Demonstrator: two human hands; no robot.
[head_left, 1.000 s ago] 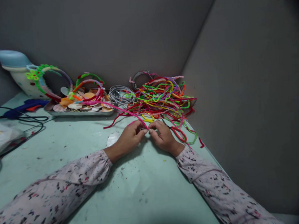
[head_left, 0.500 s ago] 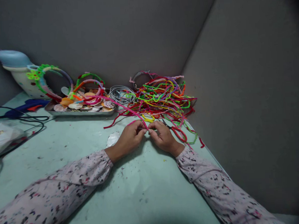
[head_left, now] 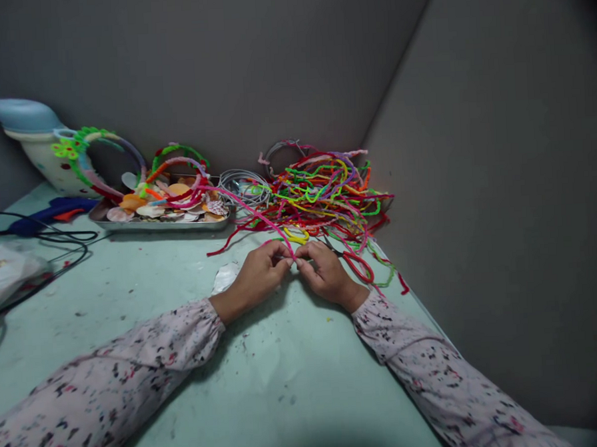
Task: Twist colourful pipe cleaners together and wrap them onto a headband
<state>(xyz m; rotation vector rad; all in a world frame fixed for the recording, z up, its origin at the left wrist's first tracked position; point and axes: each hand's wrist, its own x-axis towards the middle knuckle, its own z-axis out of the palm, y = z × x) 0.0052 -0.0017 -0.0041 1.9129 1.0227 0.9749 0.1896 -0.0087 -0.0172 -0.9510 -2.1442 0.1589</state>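
A long pink pipe cleaner (head_left: 261, 217) stretches from my fingertips back toward the tray. My left hand (head_left: 262, 272) pinches it between thumb and forefinger. Fingertip to fingertip with it, my right hand (head_left: 325, 270) is closed in a pinch on the same pipe cleaner. What lies inside the curled fingers is hidden. Red-handled scissors (head_left: 358, 267) lie just beyond my right hand, partly covered by it. Beside my left wrist is a flat, pale shiny piece (head_left: 226, 278).
A heap of coloured pipe cleaners (head_left: 327, 188) lies behind my hands, next to a grey wire coil (head_left: 245, 188). A metal tray (head_left: 166, 225) holds shells and wrapped hoops (head_left: 137, 158). Left are a blue tool (head_left: 52, 213), a black cord (head_left: 76, 236) and a blue-lidded container (head_left: 44, 153).
The pink pipe cleaner's far part has shifted slightly, and its arc reaches less far left over the tray. Both hands keep nearly the same pinch and place.
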